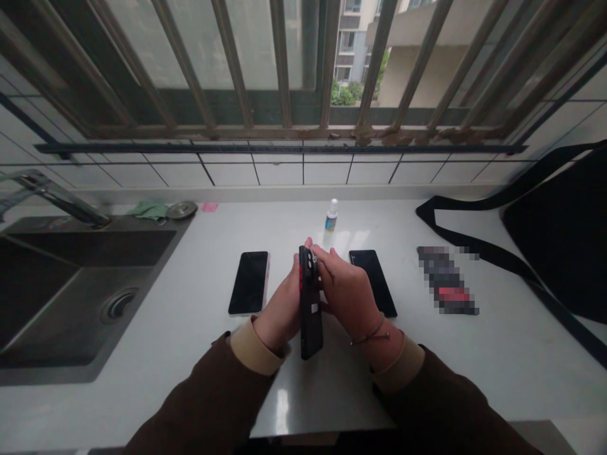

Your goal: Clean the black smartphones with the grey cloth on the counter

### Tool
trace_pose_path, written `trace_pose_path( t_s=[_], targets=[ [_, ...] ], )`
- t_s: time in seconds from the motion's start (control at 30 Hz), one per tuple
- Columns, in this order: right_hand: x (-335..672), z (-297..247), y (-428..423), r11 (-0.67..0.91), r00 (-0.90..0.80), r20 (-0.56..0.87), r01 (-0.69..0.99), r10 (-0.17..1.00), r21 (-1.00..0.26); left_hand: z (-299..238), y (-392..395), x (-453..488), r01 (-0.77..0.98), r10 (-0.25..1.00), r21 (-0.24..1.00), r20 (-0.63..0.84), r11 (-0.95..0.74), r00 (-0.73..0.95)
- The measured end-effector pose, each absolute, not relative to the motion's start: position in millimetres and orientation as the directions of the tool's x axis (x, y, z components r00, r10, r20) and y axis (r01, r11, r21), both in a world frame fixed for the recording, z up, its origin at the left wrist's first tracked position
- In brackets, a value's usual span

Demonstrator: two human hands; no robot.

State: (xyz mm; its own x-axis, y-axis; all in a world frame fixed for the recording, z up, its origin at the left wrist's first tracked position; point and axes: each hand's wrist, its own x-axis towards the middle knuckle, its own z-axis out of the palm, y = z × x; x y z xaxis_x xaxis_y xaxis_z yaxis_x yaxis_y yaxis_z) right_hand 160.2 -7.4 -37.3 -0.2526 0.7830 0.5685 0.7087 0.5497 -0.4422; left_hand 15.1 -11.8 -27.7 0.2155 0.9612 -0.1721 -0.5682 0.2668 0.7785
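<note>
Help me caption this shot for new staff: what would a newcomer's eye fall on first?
First, the black phone held on edge at the centre between the left hand and right hand, above the white counter. Next, the left phone and right phone, lying flat with dark screens on either side of it, and a small bottle behind. A steel sink fills the left, a black bag the right.

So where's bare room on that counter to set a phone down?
Bare counter lies between the sink and the pale-edged phone, and along the front edge below the blurred object. Crowded: the middle, with left hand, right hand, held phone, dark phone and bottle.
</note>
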Motion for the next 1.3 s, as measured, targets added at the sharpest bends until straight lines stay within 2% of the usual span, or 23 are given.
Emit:
trace_pose_path(
  t_s=[0.07,0.2,0.3,0.4,0.57,0.8,1.03,1.2,1.3],
  targets=[
    [159,-35,-10,0.550,-0.268,0.560,0.719,0.784,-0.425,-25,-12,14,-0.545,0.925,0.758,-0.211,0.359,0.316],
    [159,-34,-9,0.502,-0.237,0.530,0.746,0.814,-0.437,-19,-13,16,-0.571,0.833,0.623,-0.275,0.534,0.480],
    [156,-36,-9,0.482,-0.160,0.551,0.714,0.819,-0.508,-19,-15,19,-0.547,0.815,0.617,-0.323,0.566,0.481],
    [153,-33,-10,0.487,-0.145,0.522,0.623,0.841,-0.612,-24,-16,20,-0.491,0.820,0.663,-0.381,0.565,0.428],
    [148,-25,-13,0.502,-0.180,0.477,0.467,0.860,-0.728,-33,-13,20,-0.534,0.890,0.714,-0.332,0.454,0.312],
    [148,-27,-12,0.588,-0.291,0.512,0.363,0.808,-0.723,-28,-9,20,-0.577,0.926,0.735,-0.361,0.357,0.113],
    [148,-21,-18,0.627,-0.468,0.473,0.256,0.746,-0.736,-20,-6,7,-0.650,0.894,0.662,-0.443,0.372,0.060],
    [145,-19,-24,0.744,-0.542,0.599,0.076,0.590,-0.664,-7,5,-4,-0.765,0.914,0.639,-0.356,0.085,-0.196],
    [143,-16,-27,0.823,-0.541,0.673,0.063,0.504,-0.565,1,13,-15,-0.766,0.889,0.636,-0.296,-0.090,-0.350]
  ],
)
